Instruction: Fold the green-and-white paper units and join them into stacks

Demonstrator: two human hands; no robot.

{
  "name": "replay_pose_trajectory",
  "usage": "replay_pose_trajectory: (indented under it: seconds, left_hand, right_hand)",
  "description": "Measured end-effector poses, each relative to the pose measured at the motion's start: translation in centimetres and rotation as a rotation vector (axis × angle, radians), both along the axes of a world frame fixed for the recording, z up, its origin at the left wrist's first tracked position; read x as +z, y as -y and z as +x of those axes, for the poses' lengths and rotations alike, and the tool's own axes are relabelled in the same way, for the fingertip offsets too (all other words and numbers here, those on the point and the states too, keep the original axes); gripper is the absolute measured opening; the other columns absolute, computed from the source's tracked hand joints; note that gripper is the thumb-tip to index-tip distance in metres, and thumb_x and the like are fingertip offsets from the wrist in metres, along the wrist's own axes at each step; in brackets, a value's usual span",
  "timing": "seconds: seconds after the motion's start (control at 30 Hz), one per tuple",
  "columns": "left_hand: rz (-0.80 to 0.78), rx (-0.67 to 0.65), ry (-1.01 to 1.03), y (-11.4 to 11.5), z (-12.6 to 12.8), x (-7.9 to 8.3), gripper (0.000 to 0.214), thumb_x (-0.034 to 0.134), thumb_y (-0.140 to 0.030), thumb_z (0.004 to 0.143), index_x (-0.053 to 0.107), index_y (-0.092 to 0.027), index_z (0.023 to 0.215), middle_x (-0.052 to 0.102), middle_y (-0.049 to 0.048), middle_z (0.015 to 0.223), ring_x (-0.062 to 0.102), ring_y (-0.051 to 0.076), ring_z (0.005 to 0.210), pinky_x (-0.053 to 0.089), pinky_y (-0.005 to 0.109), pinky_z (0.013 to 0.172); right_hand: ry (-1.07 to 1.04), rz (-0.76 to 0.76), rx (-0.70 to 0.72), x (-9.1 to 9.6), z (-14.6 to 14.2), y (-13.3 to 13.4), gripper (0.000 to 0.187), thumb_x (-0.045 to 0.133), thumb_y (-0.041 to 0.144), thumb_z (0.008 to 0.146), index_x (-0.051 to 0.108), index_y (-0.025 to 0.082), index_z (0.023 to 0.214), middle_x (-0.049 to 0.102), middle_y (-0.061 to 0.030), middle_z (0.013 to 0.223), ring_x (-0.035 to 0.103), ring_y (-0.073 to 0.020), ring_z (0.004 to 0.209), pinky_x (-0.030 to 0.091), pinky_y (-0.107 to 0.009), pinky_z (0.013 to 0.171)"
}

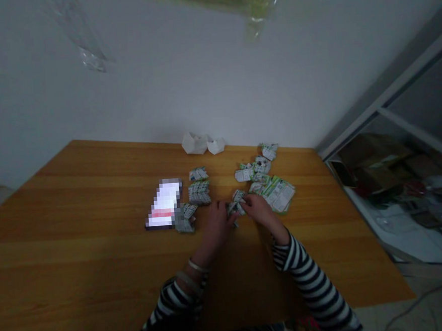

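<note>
Between my two hands is a folded piece of printed paper (238,204), green, white and dark. My left hand (218,222) pinches its left side, and my right hand (259,209) grips its right side with closed fingers. Just right of my right hand lies a stack of flat printed sheets (281,194). Left of my left hand, a folded printed paper piece (186,218) rests beside a phone with a lit screen (165,203). Above that is a pleated bundle of printed paper (199,192), with a smaller folded piece (198,173) behind it.
White folded paper shapes (194,143) stand against the wall at the back. More folded printed pieces (262,164) lie at the back right. The wooden table (111,274) ends at the right before a glass-fronted frame (392,118), with cluttered items behind it.
</note>
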State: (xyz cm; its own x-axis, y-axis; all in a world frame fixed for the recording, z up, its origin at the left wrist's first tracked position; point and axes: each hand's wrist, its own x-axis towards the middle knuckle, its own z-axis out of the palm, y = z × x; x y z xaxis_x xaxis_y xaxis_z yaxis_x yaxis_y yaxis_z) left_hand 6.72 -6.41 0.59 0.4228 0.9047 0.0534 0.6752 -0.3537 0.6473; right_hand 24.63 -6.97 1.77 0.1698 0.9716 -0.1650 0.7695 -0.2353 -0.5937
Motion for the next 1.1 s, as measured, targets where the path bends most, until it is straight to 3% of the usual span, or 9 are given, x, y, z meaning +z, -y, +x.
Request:
replay_pose_trajectory:
  seconds: [0.1,0.2,0.37,0.5,0.63,0.77,0.93,1.1]
  left_hand:
    - [-0.069,0.019,0.165,0.3,0.2,-1.1,0.033,0.070,-0.035,0.086,0.051,-0.017,0.106,0.059,0.0100,0.107,0.060,0.026,0.105,0.051,0.040,0.090]
    - [-0.136,0.104,0.356,0.1,0.1,-1.5,0.034,0.069,-0.039,0.086,0.049,-0.018,0.105,0.061,0.0061,0.097,0.063,0.022,0.091,0.051,0.035,0.081]
    - [-0.225,0.204,0.646,-1.5,-0.6,-0.1,0.034,0.050,-0.053,0.095,0.053,-0.019,0.096,0.059,-0.0004,0.077,0.057,0.015,0.070,0.046,0.027,0.066]
    - [-0.209,0.191,0.648,-1.8,-1.2,2.0,0.049,0.040,-0.061,0.097,0.057,-0.019,0.079,0.057,-0.0001,0.072,0.053,0.016,0.069,0.043,0.027,0.065]
    - [-0.115,0.071,0.558,-1.1,-2.0,4.3,0.040,0.045,-0.052,0.098,0.066,-0.019,0.096,0.068,0.0034,0.085,0.060,0.018,0.078,0.046,0.029,0.071]
    - [0.056,0.022,0.409,-0.6,-2.6,6.1,0.031,0.052,-0.043,0.096,0.068,-0.020,0.109,0.070,0.0075,0.101,0.064,0.022,0.090,0.047,0.032,0.078]
    - [0.120,0.013,0.379,-0.4,-2.7,6.8,0.035,0.050,-0.047,0.097,0.069,-0.020,0.109,0.066,0.0075,0.100,0.063,0.022,0.090,0.048,0.033,0.079]
    - [0.097,0.091,0.616,0.0,-1.8,6.6,0.050,0.034,-0.058,0.101,0.063,-0.020,0.087,0.059,0.0048,0.085,0.057,0.020,0.081,0.047,0.033,0.075]
  right_hand:
    - [-0.065,0.030,-0.004,-1.0,-0.7,-0.8,0.020,0.062,0.024,0.087,0.065,0.017,0.068,0.063,-0.0007,0.061,0.052,-0.0132,0.058,0.029,-0.024,0.057]
    - [-0.161,0.070,-0.010,-1.2,-0.5,-1.0,0.021,0.059,0.023,0.085,0.060,0.019,0.064,0.059,0.0020,0.056,0.052,-0.0128,0.056,0.032,-0.023,0.056]
    - [-0.310,0.141,-0.060,-0.1,0.8,0.7,0.025,0.049,0.027,0.084,0.046,0.023,0.059,0.046,0.0061,0.047,0.046,-0.0128,0.049,0.034,-0.022,0.051]
    - [-0.452,0.158,-0.020,1.1,0.8,2.9,0.026,0.050,0.036,0.083,0.045,0.024,0.061,0.044,0.0067,0.049,0.042,-0.0123,0.046,0.034,-0.022,0.046]
    - [-0.639,0.153,0.015,2.3,-0.3,4.7,0.028,0.055,0.041,0.084,0.050,0.023,0.064,0.046,0.0063,0.052,0.040,-0.0110,0.045,0.031,-0.021,0.043]
    - [-0.678,0.192,0.023,3.8,-1.5,5.5,0.028,0.058,0.041,0.085,0.054,0.021,0.065,0.054,0.0032,0.060,0.046,-0.0127,0.054,0.037,-0.022,0.049]
    - [-0.679,0.272,0.013,4.9,-2.3,5.7,0.026,0.059,0.040,0.085,0.058,0.020,0.068,0.058,0.0013,0.065,0.052,-0.0153,0.064,0.044,-0.025,0.060]
    - [-0.690,0.256,-0.001,5.5,-3.0,6.0,0.018,0.056,0.033,0.082,0.060,0.020,0.070,0.052,0.0026,0.062,0.044,-0.0127,0.057,0.037,-0.023,0.054]
